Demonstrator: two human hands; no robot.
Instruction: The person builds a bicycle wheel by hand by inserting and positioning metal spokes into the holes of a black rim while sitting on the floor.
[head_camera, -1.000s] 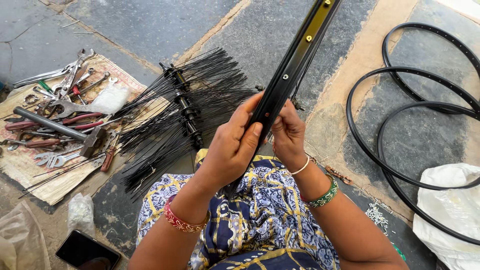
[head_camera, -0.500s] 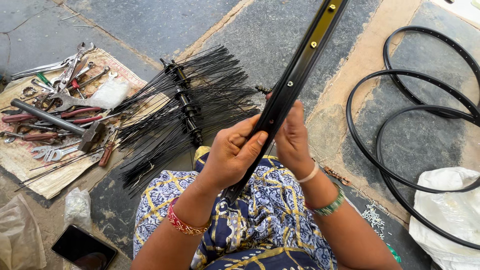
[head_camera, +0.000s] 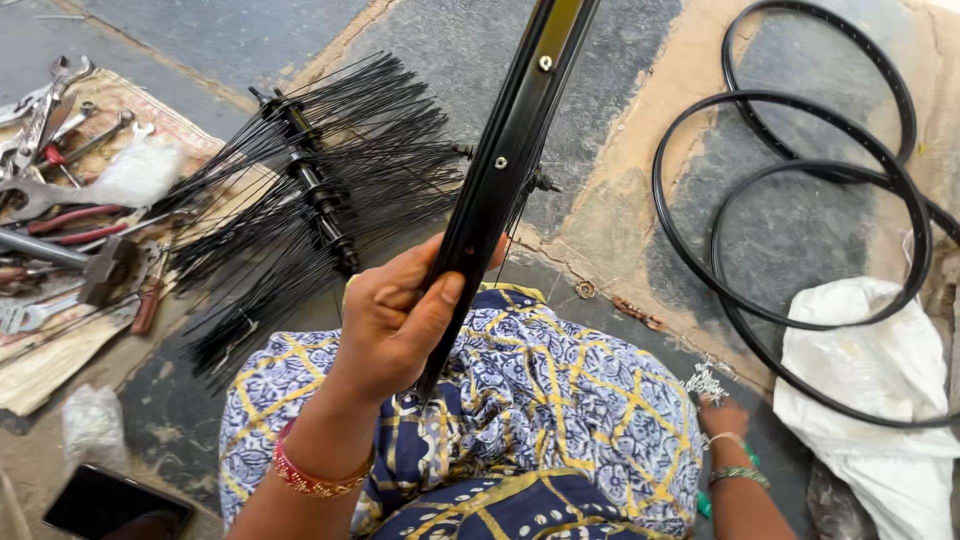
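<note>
A black bicycle wheel rim (head_camera: 510, 150) with small holes stands edge-on in front of me and rises out of the top of the view. My left hand (head_camera: 395, 315) grips it near its lower end, thumb across the inner face. My right hand (head_camera: 722, 418) has dropped to the floor at the lower right, fingers on a small pile of silver spoke nipples (head_camera: 706, 382); whether it holds any I cannot tell. My lap is covered by blue and yellow patterned cloth (head_camera: 540, 420). Hubs with bundles of black spokes (head_camera: 310, 200) lie on the floor just beyond my left hand.
Wrenches, pliers and a hammer (head_camera: 60, 200) lie on a mat at the far left. Three black rims or tyres (head_camera: 800, 180) overlap on the floor at the right, beside a white sack (head_camera: 870, 400). A dark phone (head_camera: 115, 505) lies at the lower left.
My right hand has let go of the rim and moved down to the right, onto the pile of small silver parts. My left hand alone now holds the rim.
</note>
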